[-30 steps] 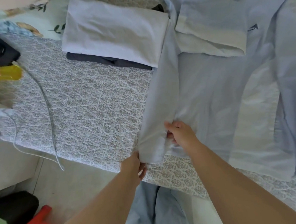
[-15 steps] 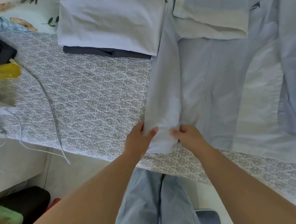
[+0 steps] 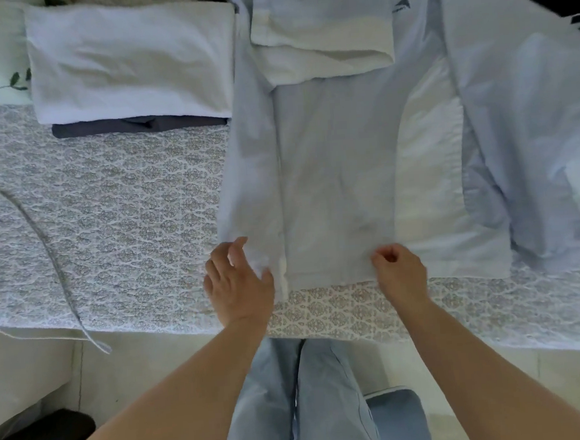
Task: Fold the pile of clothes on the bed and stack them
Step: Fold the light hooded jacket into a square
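Right hand (image 3: 400, 270) slid right along pale blue shirt (image 3: 334, 182) hem, now pinching it; left hand (image 3: 238, 282) spread on folded sleeve (image 3: 251, 174); keep hem taut, edges aligned.

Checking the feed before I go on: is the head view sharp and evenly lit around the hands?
Head view: soft, even daylight, no hard shadows; the white panel of the light blue shirt looks washed out; left hand and right hand are fairly sharp; wide-angle bending at the edges.

A bed (image 3: 116, 204) with a patterned grey quilt stands on a pale tiled floor (image 3: 174, 358) in soft daylight.
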